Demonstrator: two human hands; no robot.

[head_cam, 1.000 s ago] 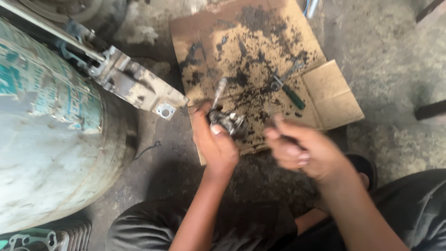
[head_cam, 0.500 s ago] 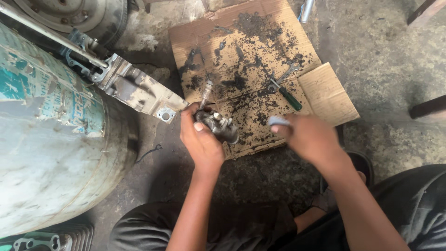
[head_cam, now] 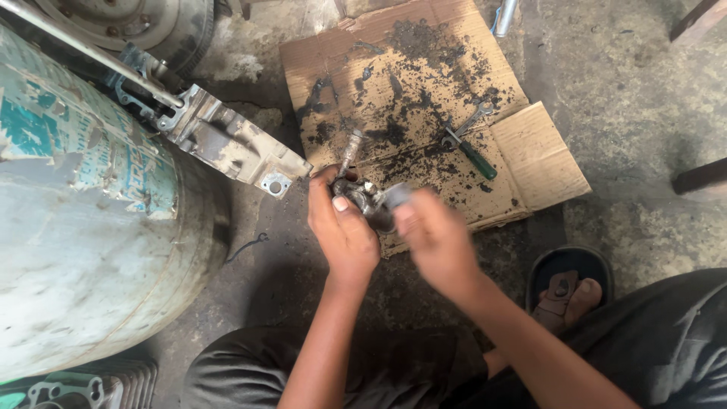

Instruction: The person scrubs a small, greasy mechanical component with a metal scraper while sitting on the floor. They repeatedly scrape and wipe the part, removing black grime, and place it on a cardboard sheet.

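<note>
Metal engine part gripped in left hand, right hand blurred, grasp unclear, one screwdriver, one wrench, one oil-stained cardboard on concrete floor, one tank beside.

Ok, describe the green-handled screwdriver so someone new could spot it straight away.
Find the greasy cardboard sheet on the concrete floor. Near its right flap lies the screwdriver, beside a small metal spanner. Its green handle is the only bright colour there.
</note>
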